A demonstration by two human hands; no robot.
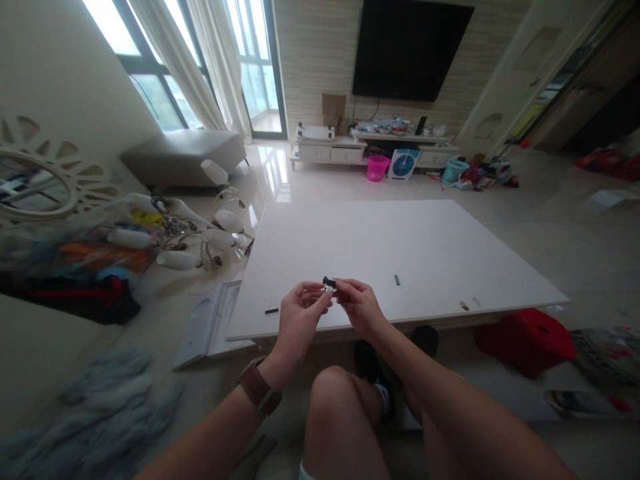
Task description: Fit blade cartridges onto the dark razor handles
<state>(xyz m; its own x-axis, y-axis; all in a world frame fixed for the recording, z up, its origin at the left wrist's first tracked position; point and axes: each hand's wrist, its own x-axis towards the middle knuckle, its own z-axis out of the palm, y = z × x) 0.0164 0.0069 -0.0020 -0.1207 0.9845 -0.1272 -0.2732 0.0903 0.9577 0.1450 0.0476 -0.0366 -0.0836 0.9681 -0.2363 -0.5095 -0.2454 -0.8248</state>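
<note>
My left hand (300,313) and my right hand (357,307) meet above the near edge of a low white table (400,247). Both pinch a small black and silver object (329,283) between their fingertips; it is too small to name. My left wrist wears a brown watch strap (259,387). On the table lie a small green piece (397,280), a thin black piece (271,311) near the left corner and two tiny bits (465,305) at the right. My knees show below the hands.
A red stool (525,340) stands on the floor right of the table. A chandelier with white shades (190,233) and a pile of cloth lie at the left, with a white tray (205,323) beside the table. A TV cabinet, pink basket (377,167) and fan stand at the far wall.
</note>
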